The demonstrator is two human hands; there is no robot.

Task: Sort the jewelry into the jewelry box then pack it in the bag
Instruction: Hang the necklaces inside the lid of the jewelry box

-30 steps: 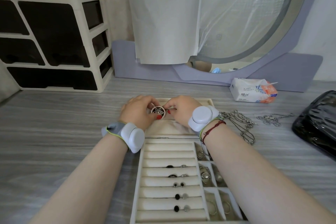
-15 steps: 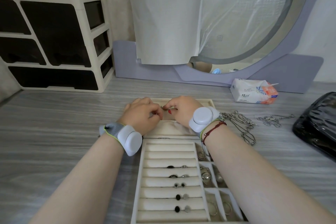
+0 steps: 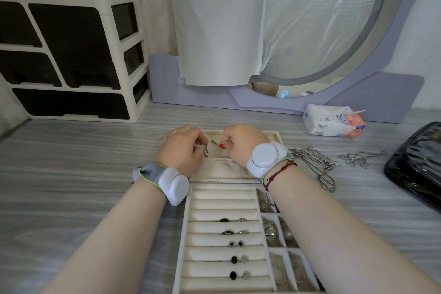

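On the counter (image 3: 71,174) the jewelry box (image 3: 184,241) holds rings (image 3: 235,259), left hand (image 3: 183,148) and right hand (image 3: 243,142) pinch a metal piece (image 3: 206,150), necklaces (image 3: 317,164) and bag (image 3: 417,164) untouched.

the jewelry box (image 3: 181,246) sits mid-worktop (image 3: 71,174) at the near edge, its lid (image 3: 222,169) laid open behind it. rings (image 3: 235,259) sit in its rolls. left hand (image 3: 183,148) and right hand (image 3: 243,143) meet over the lid, a necklace (image 3: 213,142) pinched between them. loose chains (image 3: 317,162) lie right of the lid, with the bag (image 3: 417,164) at the right edge. tissue pack (image 3: 331,122) and mirror (image 3: 381,95) stand along the far edge, and the drawer unit (image 3: 71,43) in the far-left corner.
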